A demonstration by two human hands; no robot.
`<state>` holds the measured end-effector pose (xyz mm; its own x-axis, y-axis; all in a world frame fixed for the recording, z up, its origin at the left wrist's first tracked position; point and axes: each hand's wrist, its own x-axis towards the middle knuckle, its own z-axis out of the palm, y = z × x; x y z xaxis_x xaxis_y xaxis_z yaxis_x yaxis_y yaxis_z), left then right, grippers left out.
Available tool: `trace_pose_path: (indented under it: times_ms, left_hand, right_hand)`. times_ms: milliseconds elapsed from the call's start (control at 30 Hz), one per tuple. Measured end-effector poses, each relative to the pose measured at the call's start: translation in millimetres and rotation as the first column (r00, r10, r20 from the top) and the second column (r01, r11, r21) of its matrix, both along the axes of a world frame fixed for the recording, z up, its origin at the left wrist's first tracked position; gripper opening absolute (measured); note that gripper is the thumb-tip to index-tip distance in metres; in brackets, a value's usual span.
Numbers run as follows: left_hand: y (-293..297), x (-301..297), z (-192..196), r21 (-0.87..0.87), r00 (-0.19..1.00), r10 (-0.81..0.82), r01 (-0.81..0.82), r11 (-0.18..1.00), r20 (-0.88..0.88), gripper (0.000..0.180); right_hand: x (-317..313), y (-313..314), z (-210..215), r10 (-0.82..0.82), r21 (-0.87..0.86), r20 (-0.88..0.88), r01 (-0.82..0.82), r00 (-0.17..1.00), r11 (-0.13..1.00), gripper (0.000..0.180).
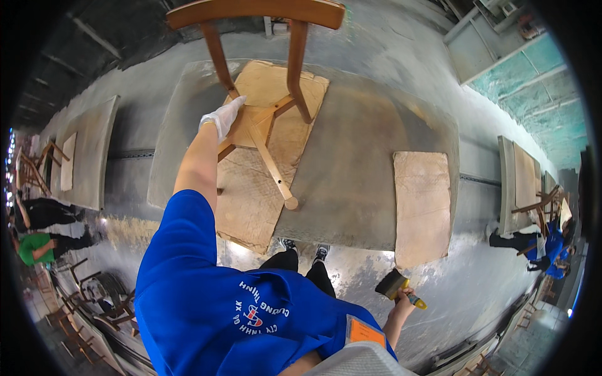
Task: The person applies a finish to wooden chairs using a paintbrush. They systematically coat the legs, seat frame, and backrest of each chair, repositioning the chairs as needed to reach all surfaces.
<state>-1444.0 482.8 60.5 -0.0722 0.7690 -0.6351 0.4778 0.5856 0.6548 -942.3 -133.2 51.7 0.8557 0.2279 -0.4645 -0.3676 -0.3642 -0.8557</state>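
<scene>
Grey workshop bench [370,188] carries a wooden chair [263,94] lying at twelve o'clock; the gloved left hand [221,118] clamps its stiff, seemingly light frame at a cross rail, right hand [401,296] closed around a paintbrush [396,286].

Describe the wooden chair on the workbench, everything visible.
The bare light-brown wooden chair lies tipped on a tan cardboard sheet on the grey workbench. Its curved top rail is at the picture's upper edge, two uprights run down to crossed stretchers, and one round-ended leg points toward the person. It looks unfinished. The white-gloved left hand grips it at the joint.
</scene>
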Motion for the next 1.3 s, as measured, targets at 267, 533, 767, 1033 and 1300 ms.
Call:
trace_pose_path:
  times_ms: [267,533,767,1033,1300]
  left_hand:
    - [-86.0,-71.9,52.2,-0.094,0.934,0.036,-0.074,0.993,-0.356,0.090]
    - [-302.4,-179.9,-57.1,0.519,0.574,0.817,-0.681,0.517,-0.060,0.073]
    - [-493.8,-181.1,-158.9,0.079,0.676,0.707,-0.709,0.701,-0.210,0.058]
    - [-527.1,-150.3,-198.9,-0.185,0.792,0.611,-0.602,0.777,-0.011,0.046]
    - [-480.6,-224.5,-216.1,-0.184,0.931,-0.078,0.011,0.983,-0.358,0.043]
  right_hand:
    - [27.2,23.6,-12.1,0.132,0.111,0.019,-0.133,0.991,0.985,0.027]
    - [57.1,81.0,-31.4,0.268,0.391,-0.238,-0.161,0.934,0.906,0.025]
    - [52.0,132.8,-41.0,0.490,0.539,-0.202,-0.321,0.848,0.779,0.024]
    - [-46.3,143.4,-15.2,0.636,0.538,-0.223,-0.450,0.739,0.712,0.023]
    - [-181.8,136.8,14.3,0.581,0.509,-0.170,-0.434,0.796,0.744,0.023]
